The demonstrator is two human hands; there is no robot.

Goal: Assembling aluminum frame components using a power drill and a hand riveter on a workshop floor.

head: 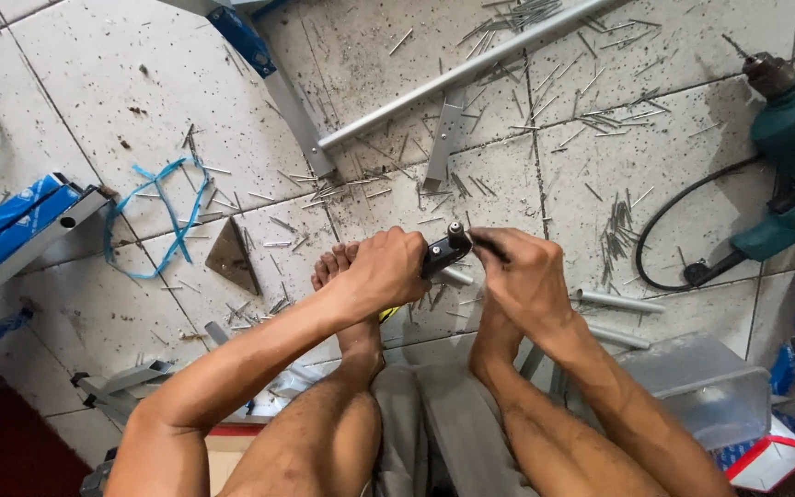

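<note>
From the head camera, the left hand (386,269) is curled tight around the handle of a black metal hand riveter (443,250), held above the speckled tiled floor (140,92) between the person's bare feet. The right hand (519,276) has its fingers pressed together at the tool's nose, pinching a small part too tiny to identify. Thin metal pins (614,235) lie scattered on the tiles, and a teal electric drill (789,156) rests well apart on the right.

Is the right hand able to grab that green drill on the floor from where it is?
Probably yes, with a stretch. The right hand is busy at the black tool that the left hand grips. The green drill lies off to the right on bare tile, with only its black cord and scattered pins between.
</note>
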